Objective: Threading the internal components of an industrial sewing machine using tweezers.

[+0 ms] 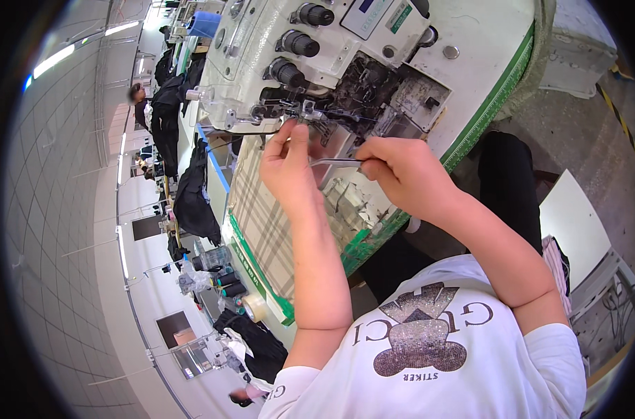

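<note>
I see silvery tweezers (pixel 337 162) in the right hand (pixel 409 174), tips toward nine o'clock; at twelve, beside the left hand (pixel 289 164), a white sewing machine (pixel 335 52), workings exposed.

1. The left hand's (pixel 288 164) fingertips are partly lost against the overlock machine's (pixel 251 59) small needle parts; whether they pinch a thread is too small to tell.
2. The rear end of the tweezers (pixel 336 162) is hidden inside the right hand (pixel 407 173); whether their tip touches the left hand is unclear.
3. The upper picture edge cuts off the machine's top.
4. The lower edge crops the white T-shirt (pixel 502 356).
5. A distant co-worker (pixel 141 110) is blurred.
</note>
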